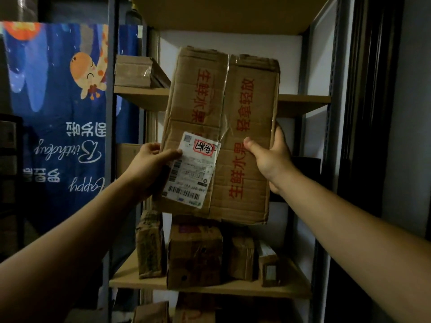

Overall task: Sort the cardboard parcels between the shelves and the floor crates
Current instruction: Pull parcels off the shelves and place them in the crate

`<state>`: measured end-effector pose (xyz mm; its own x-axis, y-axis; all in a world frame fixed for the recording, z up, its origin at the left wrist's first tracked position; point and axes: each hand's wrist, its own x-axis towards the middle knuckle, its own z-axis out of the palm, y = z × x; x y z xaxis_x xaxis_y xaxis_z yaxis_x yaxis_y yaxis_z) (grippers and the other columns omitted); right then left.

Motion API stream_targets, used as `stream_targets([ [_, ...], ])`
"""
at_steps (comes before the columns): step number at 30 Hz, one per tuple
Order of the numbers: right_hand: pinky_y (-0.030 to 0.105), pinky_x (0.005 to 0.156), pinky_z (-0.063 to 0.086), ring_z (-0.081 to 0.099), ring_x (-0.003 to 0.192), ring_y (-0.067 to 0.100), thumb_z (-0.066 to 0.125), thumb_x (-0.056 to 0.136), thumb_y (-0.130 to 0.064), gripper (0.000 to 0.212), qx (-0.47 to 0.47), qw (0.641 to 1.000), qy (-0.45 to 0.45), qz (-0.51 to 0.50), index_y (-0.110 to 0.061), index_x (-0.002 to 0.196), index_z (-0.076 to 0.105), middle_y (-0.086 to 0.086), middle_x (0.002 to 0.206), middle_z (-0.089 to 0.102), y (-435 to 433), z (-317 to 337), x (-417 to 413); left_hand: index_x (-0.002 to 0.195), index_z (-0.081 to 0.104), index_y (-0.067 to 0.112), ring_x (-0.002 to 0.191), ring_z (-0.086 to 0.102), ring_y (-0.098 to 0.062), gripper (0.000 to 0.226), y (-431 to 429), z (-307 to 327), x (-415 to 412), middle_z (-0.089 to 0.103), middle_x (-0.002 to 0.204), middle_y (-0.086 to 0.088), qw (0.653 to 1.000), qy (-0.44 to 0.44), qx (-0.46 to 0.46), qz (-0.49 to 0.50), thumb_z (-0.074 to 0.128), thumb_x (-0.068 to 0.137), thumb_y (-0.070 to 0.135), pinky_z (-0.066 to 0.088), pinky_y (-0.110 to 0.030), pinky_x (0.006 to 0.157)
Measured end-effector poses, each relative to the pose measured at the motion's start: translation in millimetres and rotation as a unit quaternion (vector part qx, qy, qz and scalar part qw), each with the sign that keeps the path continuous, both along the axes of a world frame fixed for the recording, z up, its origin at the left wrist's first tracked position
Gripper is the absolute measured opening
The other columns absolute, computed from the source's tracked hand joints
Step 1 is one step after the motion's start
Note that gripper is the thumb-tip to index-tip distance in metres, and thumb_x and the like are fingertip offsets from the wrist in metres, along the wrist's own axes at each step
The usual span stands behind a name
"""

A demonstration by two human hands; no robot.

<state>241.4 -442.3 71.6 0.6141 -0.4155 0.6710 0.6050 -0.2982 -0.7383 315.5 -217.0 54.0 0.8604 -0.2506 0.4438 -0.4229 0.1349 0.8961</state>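
A large flat cardboard parcel (233, 127) with red printed characters and a white shipping label is held upright in front of the metal shelf unit (303, 104). My left hand (149, 169) grips its lower left edge, thumb on the label. My right hand (271, 159) grips its right edge, thumb on the front face. The parcel hides the middle of the upper shelf board.
A small box (134, 71) lies at the upper shelf's left end. Several small parcels (194, 255) stand on the lower shelf board (233, 291), more sit below it. A blue birthday banner (58, 113) hangs at left. A dark frame (363, 113) stands at right.
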Motion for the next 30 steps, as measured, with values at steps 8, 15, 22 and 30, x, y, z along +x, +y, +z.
stream_targets([
  [8, 0.038, 0.079, 0.055, 0.061, 0.102, 0.017, 0.063, 0.09, -0.017, 0.064, 0.077, 0.997, -0.002, -0.029, -0.024, 0.143, 0.028, 0.002, 0.125, 0.057, 4, -2, 10, 0.119, 0.044, 0.049, 0.096, 0.068, -0.031, 0.043, 8, 6, 3, 0.064, 0.109, -0.009, 0.987, 0.001, 0.14, -0.08, 0.059, 0.088, 0.022, 0.054, -0.054, 0.083],
  [15, 0.037, 0.093, 0.047, 0.052, 0.118, 0.018, 0.065, 0.089, -0.018, 0.084, 0.068, 0.997, 0.017, -0.03, -0.026, 0.15, 0.009, 0.001, 0.141, 0.045, 12, -2, 14, 0.107, 0.056, 0.03, 0.086, 0.069, -0.02, 0.019, 19, 9, -1, 0.066, 0.102, -0.004, 0.997, -0.024, 0.074, 0.022, 0.058, 0.09, 0.023, 0.057, -0.034, 0.063],
  [22, 0.045, 0.105, 0.04, 0.043, 0.128, 0.022, 0.077, 0.079, -0.028, 0.103, 0.093, 0.994, -0.004, -0.062, -0.03, 0.151, 0.003, 0.004, 0.147, 0.037, -7, 28, 2, 0.112, 0.06, 0.018, 0.084, 0.068, -0.022, 0.023, 65, 38, 2, 0.065, 0.098, -0.008, 0.978, -0.075, 0.166, 0.102, 0.059, 0.089, 0.022, 0.056, -0.033, 0.06],
  [30, 0.04, 0.084, 0.053, 0.06, 0.095, 0.022, 0.07, 0.085, -0.019, 0.028, 0.179, 0.978, -0.01, -0.106, -0.017, 0.1, 0.046, -0.002, 0.091, 0.056, -11, 16, 7, 0.139, 0.034, 0.024, 0.1, 0.059, -0.015, 0.069, 67, 32, 12, 0.049, 0.125, 0.005, 0.98, -0.074, -0.046, 0.178, 0.07, 0.081, 0.023, 0.053, -0.028, 0.065],
])
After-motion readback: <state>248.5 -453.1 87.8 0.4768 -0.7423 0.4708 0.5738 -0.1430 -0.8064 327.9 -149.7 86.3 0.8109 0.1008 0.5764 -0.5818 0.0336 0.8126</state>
